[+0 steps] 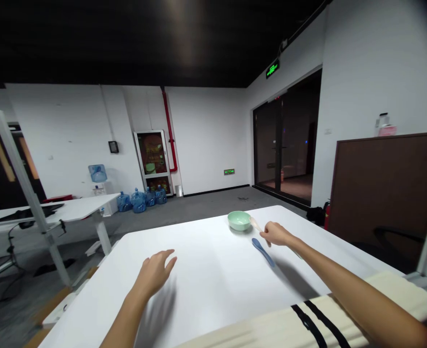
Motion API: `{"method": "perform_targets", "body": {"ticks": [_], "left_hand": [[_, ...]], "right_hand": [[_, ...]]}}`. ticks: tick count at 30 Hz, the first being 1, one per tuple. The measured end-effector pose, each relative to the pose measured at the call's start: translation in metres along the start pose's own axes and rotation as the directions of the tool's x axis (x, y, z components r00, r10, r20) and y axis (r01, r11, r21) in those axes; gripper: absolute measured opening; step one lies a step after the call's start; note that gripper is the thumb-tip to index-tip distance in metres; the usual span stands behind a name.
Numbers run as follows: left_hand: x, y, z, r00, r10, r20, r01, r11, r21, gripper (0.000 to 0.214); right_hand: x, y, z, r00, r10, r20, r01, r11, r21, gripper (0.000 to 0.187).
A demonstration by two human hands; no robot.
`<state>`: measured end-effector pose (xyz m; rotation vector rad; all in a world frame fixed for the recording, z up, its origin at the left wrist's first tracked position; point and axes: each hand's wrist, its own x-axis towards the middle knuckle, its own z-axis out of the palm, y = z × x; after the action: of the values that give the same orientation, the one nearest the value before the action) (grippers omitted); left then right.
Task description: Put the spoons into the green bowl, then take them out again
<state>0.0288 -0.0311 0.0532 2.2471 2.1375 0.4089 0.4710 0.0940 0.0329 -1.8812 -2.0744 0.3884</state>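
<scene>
A cream spoon (256,224) is pinched by the curled fingers of the right hand (276,234) beside a pale green bowl (239,220), a blue plastic spoon (263,252) is left lying near the bowl, and nothing is held by the open left hand (154,273).

Pale green bowl (239,221), blue spoon (263,252), cream fabric with black stripes (309,325)
</scene>
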Motion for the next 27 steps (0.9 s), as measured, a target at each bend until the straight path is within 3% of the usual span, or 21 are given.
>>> {"method": "perform_targets", "body": {"ticks": [13,20,27], "left_hand": [[0.001,0.004,0.006,1.000,0.010,0.005,-0.010,1.000,0.019,0.052],[0.001,0.004,0.006,1.000,0.009,0.007,-0.009,1.000,0.007,0.054],[0.001,0.004,0.006,1.000,0.007,0.019,-0.007,1.000,0.007,0.054]], "right_hand": [[0.008,0.034,0.034,0.986,0.148,0.072,-0.140,0.984,-0.111,0.020],[0.016,0.050,0.045,0.979,0.138,0.149,-0.122,0.986,-0.115,0.021],[0.015,0.050,0.048,0.967,0.187,0.172,-0.167,0.978,-0.125,0.022]]}}
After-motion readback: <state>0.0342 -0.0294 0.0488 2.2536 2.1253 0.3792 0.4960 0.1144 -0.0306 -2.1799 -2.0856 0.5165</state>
